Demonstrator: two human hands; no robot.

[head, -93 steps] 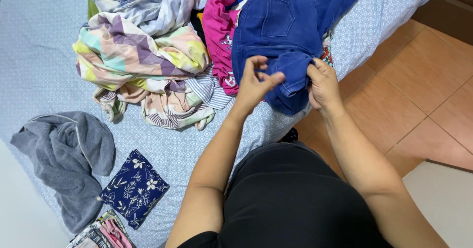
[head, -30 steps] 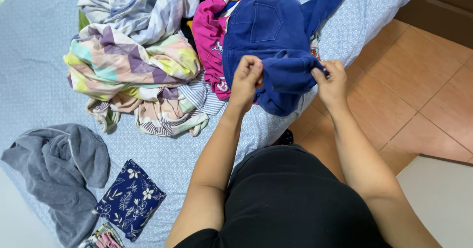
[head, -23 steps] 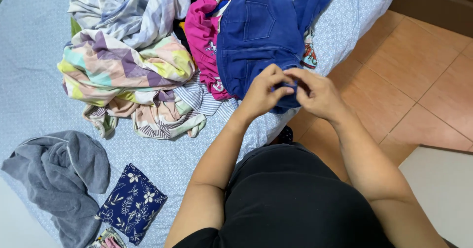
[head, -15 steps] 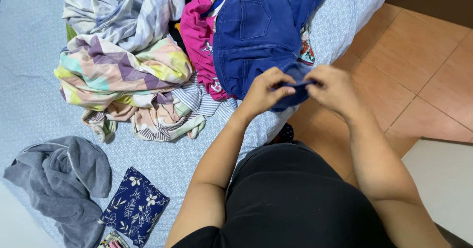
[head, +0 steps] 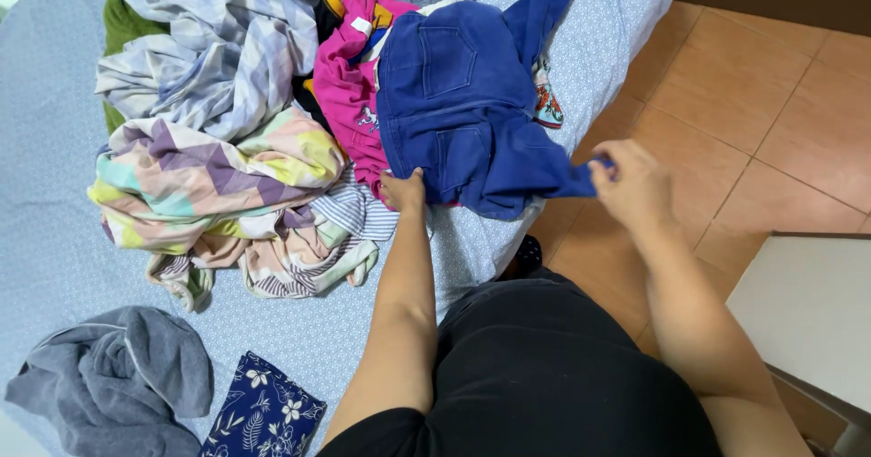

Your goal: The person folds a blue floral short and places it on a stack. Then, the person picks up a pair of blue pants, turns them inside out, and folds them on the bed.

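On the bed (head: 54, 239), at its near edge, lies a blue denim garment (head: 463, 103) with back pockets facing up. Left hand (head: 404, 191) grips the garment's lower left hem, fingers tucked into the cloth. Right hand (head: 635, 182) pinches the garment's right corner and holds it stretched out past the bed edge, over the tiled floor (head: 753, 103). Pink top (head: 349, 103) sits just left of the denim, partly under it. Pastel zigzag cloth (head: 209, 176) lies further left; pale plaid sheet (head: 218, 49) behind that. Grey garment (head: 100, 380) and navy floral pouch (head: 263, 416) lie well apart from the denim, toward the near-left. White furniture corner (head: 807, 312) stands right of the denim.
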